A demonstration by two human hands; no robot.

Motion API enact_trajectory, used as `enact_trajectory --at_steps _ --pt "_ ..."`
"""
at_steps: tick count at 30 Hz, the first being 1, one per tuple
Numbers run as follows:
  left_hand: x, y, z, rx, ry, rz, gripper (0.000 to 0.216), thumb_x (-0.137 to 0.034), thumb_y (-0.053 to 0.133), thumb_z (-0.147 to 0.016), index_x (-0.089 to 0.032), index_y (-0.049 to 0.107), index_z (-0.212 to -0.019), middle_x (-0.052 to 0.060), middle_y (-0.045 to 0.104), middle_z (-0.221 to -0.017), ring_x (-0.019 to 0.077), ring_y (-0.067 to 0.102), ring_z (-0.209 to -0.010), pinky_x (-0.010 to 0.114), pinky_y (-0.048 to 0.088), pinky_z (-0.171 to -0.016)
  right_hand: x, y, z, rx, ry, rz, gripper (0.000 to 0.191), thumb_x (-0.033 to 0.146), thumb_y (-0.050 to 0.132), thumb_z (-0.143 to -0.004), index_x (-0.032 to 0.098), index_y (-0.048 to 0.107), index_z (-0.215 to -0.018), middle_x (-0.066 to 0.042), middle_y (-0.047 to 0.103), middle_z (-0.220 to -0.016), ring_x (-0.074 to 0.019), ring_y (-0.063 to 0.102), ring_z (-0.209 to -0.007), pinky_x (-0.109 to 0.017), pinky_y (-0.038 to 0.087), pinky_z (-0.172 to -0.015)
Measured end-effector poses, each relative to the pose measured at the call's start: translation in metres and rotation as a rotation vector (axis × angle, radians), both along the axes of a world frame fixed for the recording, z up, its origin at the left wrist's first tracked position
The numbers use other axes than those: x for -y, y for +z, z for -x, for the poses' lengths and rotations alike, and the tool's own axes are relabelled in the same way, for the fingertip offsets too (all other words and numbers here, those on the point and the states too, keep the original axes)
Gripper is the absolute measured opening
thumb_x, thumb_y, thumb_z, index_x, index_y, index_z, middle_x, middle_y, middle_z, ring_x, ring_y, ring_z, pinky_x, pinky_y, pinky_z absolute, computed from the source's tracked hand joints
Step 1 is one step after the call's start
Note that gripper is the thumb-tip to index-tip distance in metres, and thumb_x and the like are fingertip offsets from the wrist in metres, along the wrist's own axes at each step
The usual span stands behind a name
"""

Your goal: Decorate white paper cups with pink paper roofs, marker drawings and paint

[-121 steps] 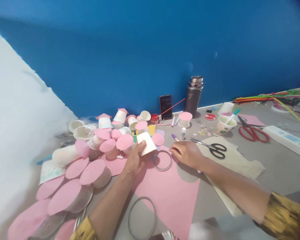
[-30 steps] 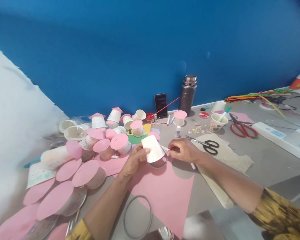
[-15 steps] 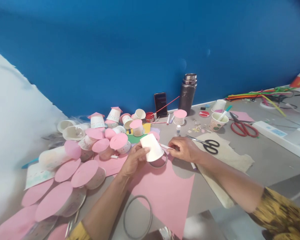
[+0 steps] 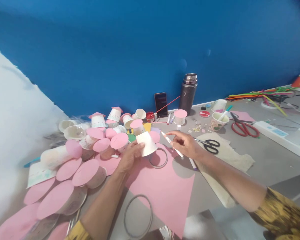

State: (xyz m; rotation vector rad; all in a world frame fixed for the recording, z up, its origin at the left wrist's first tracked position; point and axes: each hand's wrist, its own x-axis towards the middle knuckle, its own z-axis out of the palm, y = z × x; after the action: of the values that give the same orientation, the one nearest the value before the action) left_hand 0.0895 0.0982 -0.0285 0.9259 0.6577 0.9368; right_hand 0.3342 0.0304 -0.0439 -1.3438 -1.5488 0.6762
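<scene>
My left hand (image 4: pixel 130 156) is closed around a plain white paper cup (image 4: pixel 147 144), tilted over the pink paper. A white felt-tip pen (image 4: pixel 168 139) is between the fingers of my right hand (image 4: pixel 187 144); its upper end points at the cup but stands apart from it. Below them lies a pink sheet (image 4: pixel 162 190) with a round piece cut from its edge. One grey ring (image 4: pixel 167 159) rests on the sheet, and a larger ring (image 4: pixel 125 213) lies nearer me. Another pen (image 4: pixel 193 164) with a purple end is beside my right wrist.
Several paper cups with pink discs (image 4: pixel 85 172) crowd the left side. A phone (image 4: pixel 161 104) and a metal flask (image 4: pixel 188 95) stand by the blue wall. Black scissors (image 4: pixel 211 146) lie on a cloth (image 4: pixel 222 180); red-handled scissors (image 4: pixel 245 130) and a power strip (image 4: pixel 280 136) are farther right.
The cup in my left hand has moved slightly left and away from the pen. My right hand has turned the pen, so its tip now points up and left.
</scene>
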Motion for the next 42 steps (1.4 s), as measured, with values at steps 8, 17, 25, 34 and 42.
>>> enact_trajectory --at_steps 8,17,25,34,42 --pt "0.002 0.001 0.002 0.11 0.061 0.12 0.032 -0.029 0.075 -0.079 -0.011 0.07 -0.105 0.012 0.08 -0.098 0.0282 0.075 -0.085 0.04 0.064 -0.072 0.007 0.008 -0.005 -0.487 0.234 0.088 0.043 0.03 0.078 -0.079 0.021 0.076 -0.121 -0.006 0.075 -0.093 -0.0168 0.066 -0.076 -0.029 0.054 -0.068" --pt "0.014 -0.002 -0.006 0.187 -0.059 0.249 0.036 -0.029 0.068 -0.089 -0.008 0.066 -0.117 0.016 0.079 -0.098 0.0308 0.077 -0.082 0.044 0.064 -0.07 0.022 0.004 0.004 -0.348 -0.022 -0.226 0.022 0.041 0.073 -0.095 0.024 0.079 -0.108 0.0 0.063 -0.071 -0.0131 0.053 -0.062 -0.027 0.046 -0.056" --pt "0.016 -0.009 -0.008 0.165 -0.124 0.192 0.037 -0.034 0.065 -0.093 -0.006 0.068 -0.118 0.019 0.079 -0.096 0.0307 0.077 -0.081 0.043 0.065 -0.071 0.035 0.012 0.018 -0.249 -0.093 -0.247 0.016 0.036 0.073 -0.093 0.021 0.075 -0.098 -0.002 0.072 -0.071 -0.0152 0.067 -0.059 -0.023 0.051 -0.05" --pt "0.019 -0.012 -0.009 0.127 -0.167 0.119 0.049 -0.04 0.086 -0.079 -0.012 0.071 -0.116 0.017 0.078 -0.11 0.029 0.077 -0.093 0.04 0.062 -0.084 0.039 0.015 0.021 -0.138 -0.074 -0.374 0.012 0.032 0.071 -0.095 0.024 0.077 -0.102 -0.005 0.076 -0.079 -0.0189 0.071 -0.064 -0.03 0.057 -0.054" --pt "0.021 -0.006 -0.01 0.139 -0.229 0.052 0.046 -0.025 0.089 -0.069 -0.014 0.072 -0.11 0.008 0.074 -0.092 0.0206 0.07 -0.081 0.031 0.058 -0.069 0.035 0.013 0.021 -0.1 -0.105 -0.457 0.023 0.023 0.06 -0.103 0.028 0.071 -0.122 -0.003 0.078 -0.085 -0.0141 0.062 -0.056 -0.03 0.051 -0.054"
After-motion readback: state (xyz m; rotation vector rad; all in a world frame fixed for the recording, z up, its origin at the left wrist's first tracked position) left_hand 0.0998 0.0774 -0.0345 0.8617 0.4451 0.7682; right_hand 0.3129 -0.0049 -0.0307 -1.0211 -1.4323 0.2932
